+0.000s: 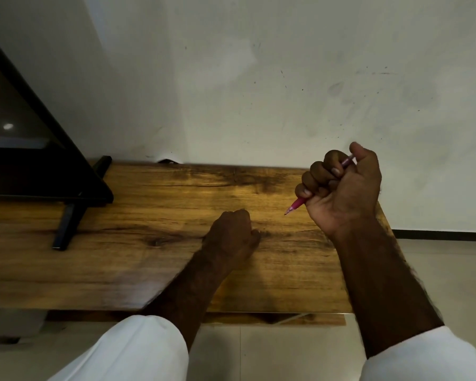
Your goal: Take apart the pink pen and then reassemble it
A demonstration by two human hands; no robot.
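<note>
My right hand (341,188) is raised above the right end of the wooden table (138,243), closed in a fist around the pink pen (296,206). The pen's pointed tip sticks out below the fist toward the left, and its rear end shows near my thumb at the top. Most of the barrel is hidden inside the fingers. My left hand (231,237) rests on the tabletop near the middle, fingers curled in, knuckles away from me. Nothing shows in it.
A black monitor (25,149) on a black stand (66,226) occupies the table's left end. A white wall rises right behind the table. The table's right edge lies just beyond my right wrist, with pale floor tiles below.
</note>
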